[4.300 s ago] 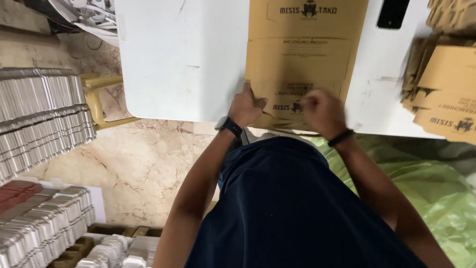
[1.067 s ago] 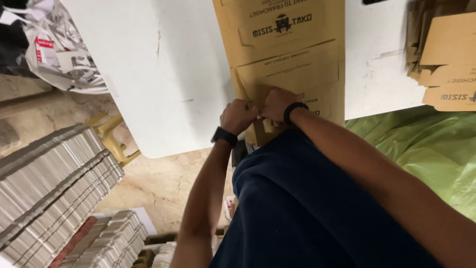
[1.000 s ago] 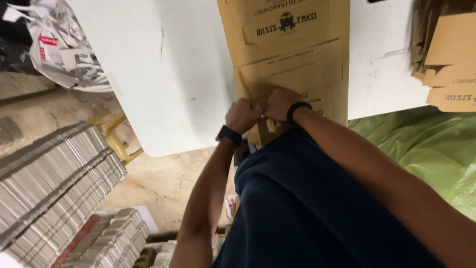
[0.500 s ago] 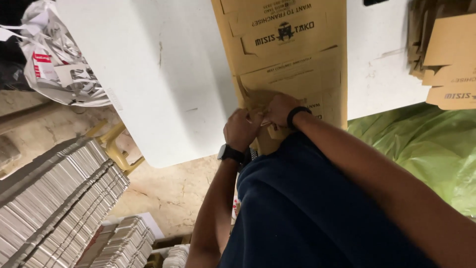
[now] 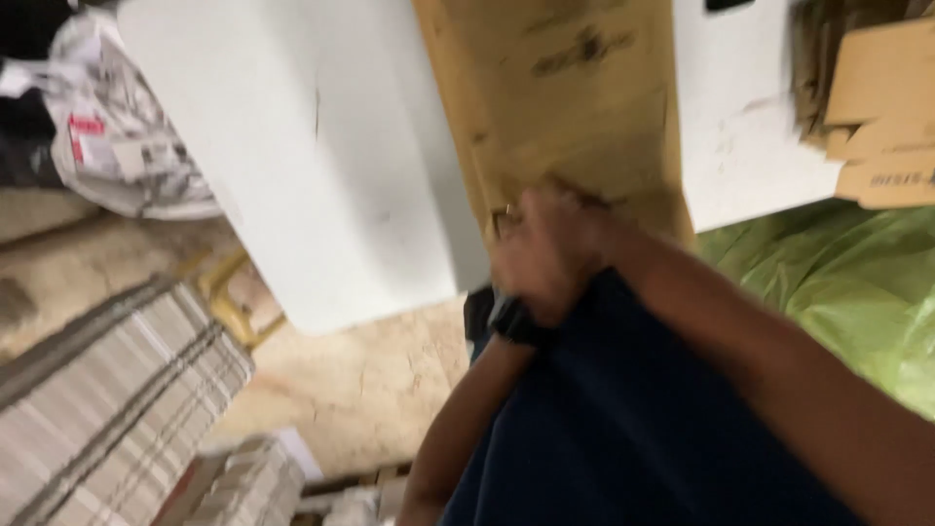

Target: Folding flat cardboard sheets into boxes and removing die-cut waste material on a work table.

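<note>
The left hand (image 5: 536,268), a dark watch at its wrist, is curled at the near edge of the flattened cardboard box (image 5: 570,117), its fingers pressed to the brown sheet; the frame is blurred by motion, so whether it pinches a flap or only presses on it cannot be told. The right hand (image 5: 594,229) lies just beside and partly behind the left, at the same near edge of the cardboard, and its grip is equally unclear through the blur. The cardboard box lies flat on the white counter (image 5: 321,156), stretching from the hands toward the far side, its near end at the counter's edge, right against the person's dark blue shirt. To the right on the counter sits a pile of more cardboard pieces (image 5: 867,107). Below that side spreads green plastic sheeting (image 5: 838,282). To the left, on the floor, stand stacks of grey flat packs (image 5: 107,390), and beyond them lies crumpled newspaper (image 5: 117,146).
</note>
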